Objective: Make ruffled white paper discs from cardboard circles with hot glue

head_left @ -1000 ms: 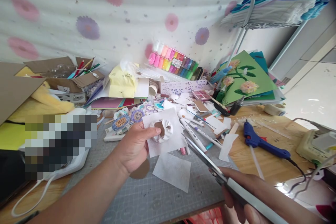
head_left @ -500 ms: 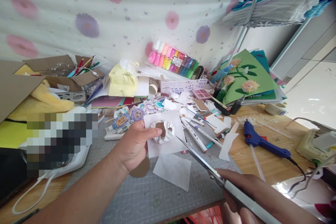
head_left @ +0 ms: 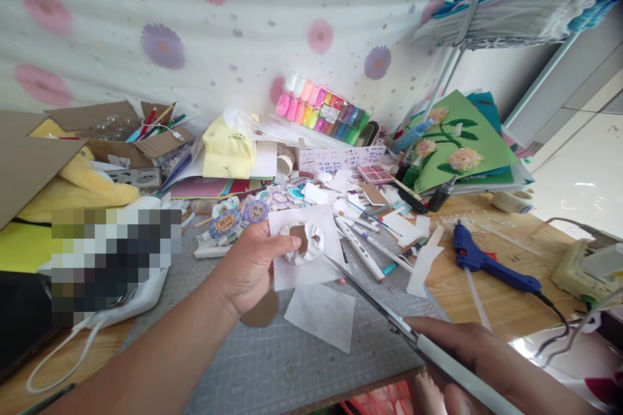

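The left hand (head_left: 253, 266) is pinching a white sheet (head_left: 331, 233) above the cutting mat (head_left: 292, 379), its thumb lying across a puckered white ring (head_left: 315, 238) with a brown centre. The right hand (head_left: 467, 356) is curling around what is looking like a pair of scissors (head_left: 360, 292), whose tip is pointing at the sheet's lower right edge (whether it is touching the paper is not showing). For good control, the left thumb is best keeping the ring flat and steady, the fingers staying clear of the tip; any cutting is likely going more smoothly if the sheet, rather than the blades, is doing the turning. A loose white sheet is lying just below, near a brown disc (head_left: 260, 311).

As for writing, a pale card (head_left: 341, 161) is showing handwritten rows of figures, "224" seemingly recurring among them. A yellow packet (head_left: 228, 152) is bearing small dark characters, and a colourful set (head_left: 321, 110) is carrying a white label; both are staying too small for reading, and no brand name is standing out
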`<state>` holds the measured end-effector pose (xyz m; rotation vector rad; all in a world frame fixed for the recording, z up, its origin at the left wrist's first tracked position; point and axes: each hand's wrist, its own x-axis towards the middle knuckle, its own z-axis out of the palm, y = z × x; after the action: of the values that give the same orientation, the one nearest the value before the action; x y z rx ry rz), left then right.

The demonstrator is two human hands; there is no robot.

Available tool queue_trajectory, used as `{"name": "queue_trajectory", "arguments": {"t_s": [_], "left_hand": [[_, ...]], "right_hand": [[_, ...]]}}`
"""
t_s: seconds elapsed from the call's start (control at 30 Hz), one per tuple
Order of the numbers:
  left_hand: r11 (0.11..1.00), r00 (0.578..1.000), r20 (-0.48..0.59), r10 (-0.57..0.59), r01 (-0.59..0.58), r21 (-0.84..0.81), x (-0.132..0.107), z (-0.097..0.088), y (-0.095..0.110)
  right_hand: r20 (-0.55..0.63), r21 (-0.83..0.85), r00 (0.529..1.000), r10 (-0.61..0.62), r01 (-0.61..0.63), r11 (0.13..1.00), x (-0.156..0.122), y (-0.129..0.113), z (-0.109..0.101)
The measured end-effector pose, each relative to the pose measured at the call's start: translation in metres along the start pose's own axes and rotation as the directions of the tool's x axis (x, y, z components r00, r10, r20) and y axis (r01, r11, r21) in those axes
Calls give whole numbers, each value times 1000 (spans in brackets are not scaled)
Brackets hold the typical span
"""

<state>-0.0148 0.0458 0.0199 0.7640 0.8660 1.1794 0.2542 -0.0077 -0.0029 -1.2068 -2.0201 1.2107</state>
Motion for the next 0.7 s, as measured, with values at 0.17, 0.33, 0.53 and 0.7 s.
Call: {"name": "queue_trajectory", "arguments": {"t_s": [0.17, 0.33, 0.53, 0.7], "left_hand": [[1000, 1000, -3, -15, 15, 4, 0, -1, 1], [1000, 1000, -19, -14, 14, 15, 1, -2, 0], [999, 1000, -26, 10, -8, 53, 3, -4, 0], [993, 999, 30, 35, -38, 114, 2, -15, 13]], "right_hand": [[94, -29, 995, 21, -19, 999, 1, -1, -10], [188, -107, 980, 65, -45, 993, 3, -1, -20], [-2, -95, 998, 61, -61, 994, -12, 5, -15], [-34, -64, 998, 45, -47, 997, -19, 18, -23]]}}
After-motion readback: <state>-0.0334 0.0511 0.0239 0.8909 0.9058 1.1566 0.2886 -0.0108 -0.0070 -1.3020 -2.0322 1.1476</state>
